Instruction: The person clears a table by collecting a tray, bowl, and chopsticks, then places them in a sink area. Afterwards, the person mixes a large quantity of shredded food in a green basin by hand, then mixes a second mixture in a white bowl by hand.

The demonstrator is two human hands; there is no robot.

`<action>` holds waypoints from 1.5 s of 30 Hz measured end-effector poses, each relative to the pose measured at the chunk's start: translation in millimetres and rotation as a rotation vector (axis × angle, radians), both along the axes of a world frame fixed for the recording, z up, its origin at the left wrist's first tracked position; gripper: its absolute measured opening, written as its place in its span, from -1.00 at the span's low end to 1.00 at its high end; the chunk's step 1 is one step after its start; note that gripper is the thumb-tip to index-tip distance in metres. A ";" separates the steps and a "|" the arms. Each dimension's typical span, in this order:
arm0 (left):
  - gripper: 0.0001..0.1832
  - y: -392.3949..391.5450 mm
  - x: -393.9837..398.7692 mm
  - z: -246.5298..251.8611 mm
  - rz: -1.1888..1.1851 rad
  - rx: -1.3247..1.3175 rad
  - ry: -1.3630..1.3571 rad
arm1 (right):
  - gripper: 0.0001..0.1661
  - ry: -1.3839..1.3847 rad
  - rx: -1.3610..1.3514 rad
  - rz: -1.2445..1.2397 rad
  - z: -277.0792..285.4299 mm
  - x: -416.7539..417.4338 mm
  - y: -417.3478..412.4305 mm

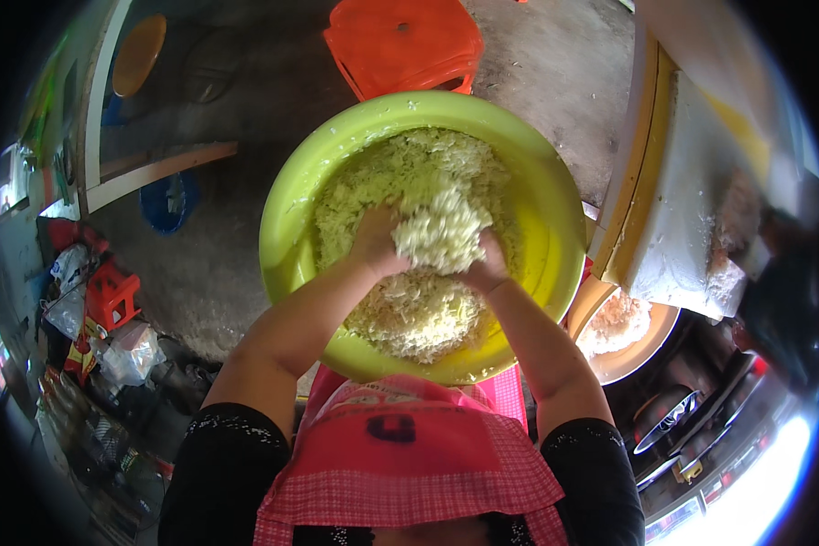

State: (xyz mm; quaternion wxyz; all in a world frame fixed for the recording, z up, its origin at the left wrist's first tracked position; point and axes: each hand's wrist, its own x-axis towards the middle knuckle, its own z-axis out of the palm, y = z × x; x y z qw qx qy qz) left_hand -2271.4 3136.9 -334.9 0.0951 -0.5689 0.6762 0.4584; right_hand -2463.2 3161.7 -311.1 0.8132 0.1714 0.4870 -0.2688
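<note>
A large yellow-green plastic basin (293, 157) stands before me, filled with pale, finely shredded food (409, 160). My left hand (380, 239) and my right hand (486, 263) are inside the basin, on either side of a clump of the shreds (442, 231). Both hands hold this clump between them, above the rest; it looks blurred. Some fingers are hidden by the shreds. More shredded food lies below my hands, towards my apron, and bits stick to the basin's rim.
A red plastic stool (409, 41) stands beyond the basin. At right are a table with a white surface (682, 198) and an orange bowl (665, 327) of pale food. Bags (130, 355), a small red stool (109, 297) and a blue container (167, 201) sit at left.
</note>
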 end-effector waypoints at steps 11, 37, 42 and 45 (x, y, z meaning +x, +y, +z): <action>-0.18 18.9 12.5 56.5 0.094 -0.121 0.252 | -0.34 0.969 -0.797 1.451 39.3 -2.6 42.4; -0.27 104.0 22.5 58.7 -0.570 -0.122 -0.310 | -0.17 1.217 -1.234 1.868 26.7 21.8 108.7; -0.25 29.0 19.0 39.1 -0.393 0.102 -0.129 | -0.63 1.034 -0.765 2.039 2.3 30.2 39.4; -0.24 7.7 15.9 19.6 -0.278 0.041 -0.070 | -0.12 1.163 -0.971 1.687 -4.2 11.5 31.1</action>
